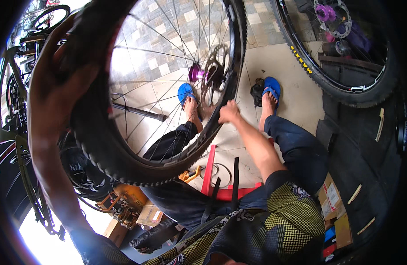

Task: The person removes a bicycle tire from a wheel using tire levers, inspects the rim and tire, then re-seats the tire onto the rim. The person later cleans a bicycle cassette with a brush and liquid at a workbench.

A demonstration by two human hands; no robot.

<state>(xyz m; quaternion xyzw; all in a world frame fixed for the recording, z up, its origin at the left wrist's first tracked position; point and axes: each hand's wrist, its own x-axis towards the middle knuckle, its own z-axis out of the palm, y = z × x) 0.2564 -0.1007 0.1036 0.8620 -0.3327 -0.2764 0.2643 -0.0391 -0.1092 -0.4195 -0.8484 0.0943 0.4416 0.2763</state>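
A bicycle wheel point(124, 165) with a knobby black tyre, a silver brake disc and a purple hub point(195, 73) is held up across the upper left and middle. My left hand point(64, 84) grips the tyre on its left side, fingers wrapped over it. My right hand point(229, 112) has its fingers closed on the lower right part of the wheel's rim. Both feet, in blue flip-flops point(270, 84), are on the pale tiled floor point(296, 88) beyond my hands, with a small dark lump point(256, 92) beside the right one.
A second wheel point(353, 99) is at the upper right, by black matting point(367, 168). Bicycles point(18, 145) crowd the left. A black floor pump point(141, 112) lies beyond. Below are a red stand point(208, 172), a yellow machine point(130, 196) and cardboard boxes point(331, 198).
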